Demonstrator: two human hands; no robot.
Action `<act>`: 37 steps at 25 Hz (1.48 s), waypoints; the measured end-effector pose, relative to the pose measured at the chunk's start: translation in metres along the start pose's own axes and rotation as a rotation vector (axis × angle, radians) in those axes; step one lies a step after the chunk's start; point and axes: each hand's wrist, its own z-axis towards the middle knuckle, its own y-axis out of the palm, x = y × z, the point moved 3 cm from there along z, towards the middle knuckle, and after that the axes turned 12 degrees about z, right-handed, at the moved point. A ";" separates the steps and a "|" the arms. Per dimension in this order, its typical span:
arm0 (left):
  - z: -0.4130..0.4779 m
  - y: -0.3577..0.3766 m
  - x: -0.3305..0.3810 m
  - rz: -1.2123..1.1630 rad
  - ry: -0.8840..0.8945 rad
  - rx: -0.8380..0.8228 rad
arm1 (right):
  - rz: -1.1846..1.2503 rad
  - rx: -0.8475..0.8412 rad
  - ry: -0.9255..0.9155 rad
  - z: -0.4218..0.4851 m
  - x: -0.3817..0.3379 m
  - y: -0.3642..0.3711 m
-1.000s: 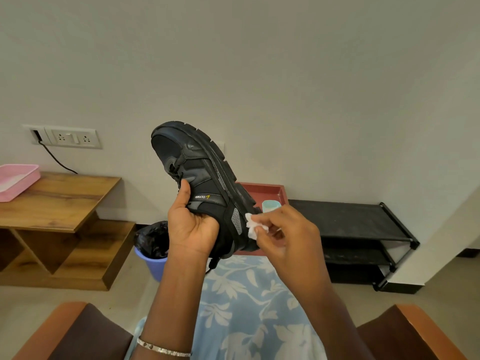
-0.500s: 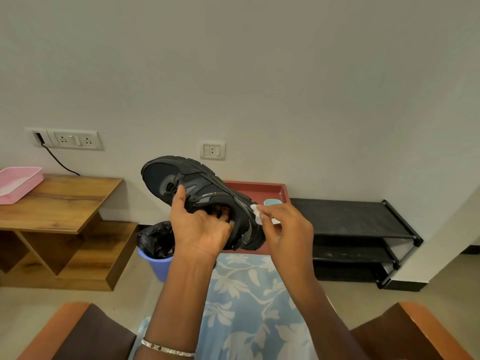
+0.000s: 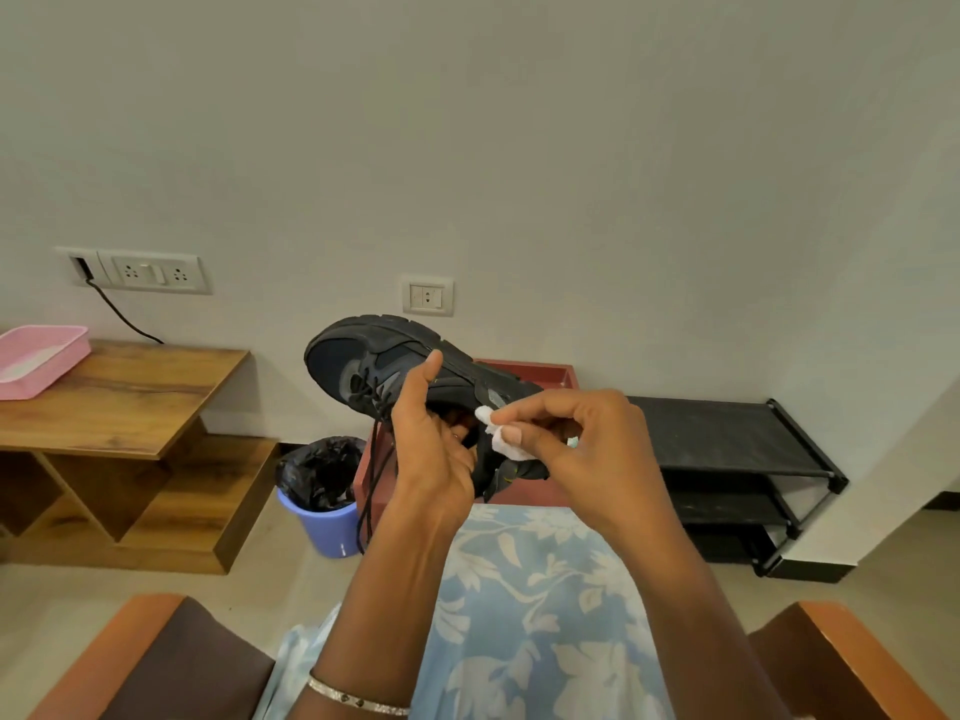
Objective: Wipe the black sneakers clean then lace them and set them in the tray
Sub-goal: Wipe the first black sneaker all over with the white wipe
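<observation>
I hold a black sneaker [image 3: 363, 363] in the air above my lap, toe to the left and sole turned up and away. My left hand [image 3: 434, 449] grips it around the middle, thumb up along its side. Its black lace [image 3: 370, 491] hangs loose below. My right hand [image 3: 582, 449] pinches a small white wipe [image 3: 498, 433] against the heel part of the shoe. Behind the shoe stands a red tray [image 3: 550, 374], mostly hidden by my hands. A second sneaker is not in sight.
A blue bin [image 3: 324, 517] with a black liner stands on the floor to the left. A wooden table [image 3: 124, 397] holds a pink basket [image 3: 39, 358]. A black shoe rack [image 3: 727, 439] is at the right. Chair armrests [image 3: 852, 662] flank my lap.
The sneaker has come down and tilted from steeply upright to nearly level. My left hand shifted its grip, and the lace now hangs free. My right hand keeps the wipe at the heel.
</observation>
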 end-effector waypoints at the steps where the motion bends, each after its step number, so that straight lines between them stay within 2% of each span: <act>1: -0.002 0.003 0.000 0.017 0.009 -0.004 | 0.007 -0.016 -0.005 0.003 -0.003 0.002; 6: -0.015 0.016 -0.006 0.030 -0.075 -0.090 | -0.255 0.090 -0.106 0.026 -0.002 0.016; 10: -0.013 0.012 0.000 0.039 -0.023 -0.099 | -0.207 -0.144 -0.029 0.006 -0.007 0.003; 12: -0.012 0.011 0.002 0.049 -0.012 -0.092 | -0.206 -0.178 -0.021 -0.005 -0.010 0.000; 17: -0.014 0.012 -0.002 0.096 -0.105 -0.096 | -0.245 0.051 -0.141 0.012 -0.010 0.004; 19: -0.013 0.011 -0.005 0.080 -0.116 -0.082 | -0.263 0.060 -0.165 0.011 -0.010 0.007; 23: -0.008 0.005 -0.005 0.079 -0.088 0.024 | -0.410 -0.115 0.023 -0.006 -0.011 -0.006; 25: -0.008 0.005 -0.002 0.100 -0.057 0.046 | -0.446 -0.102 0.084 -0.006 -0.011 -0.011; 29: -0.013 0.012 -0.001 0.158 -0.043 0.050 | -0.390 0.063 -0.159 0.011 -0.020 0.001; 31: -0.015 0.014 -0.001 0.149 -0.029 0.043 | -0.383 0.087 -0.215 0.020 -0.018 0.008; 34: -0.014 0.009 0.000 0.137 -0.032 0.044 | -0.408 -0.003 -0.160 0.017 -0.016 0.008; 37: -0.009 0.003 0.000 0.145 -0.045 0.078 | -0.514 -0.096 0.002 0.005 -0.013 -0.008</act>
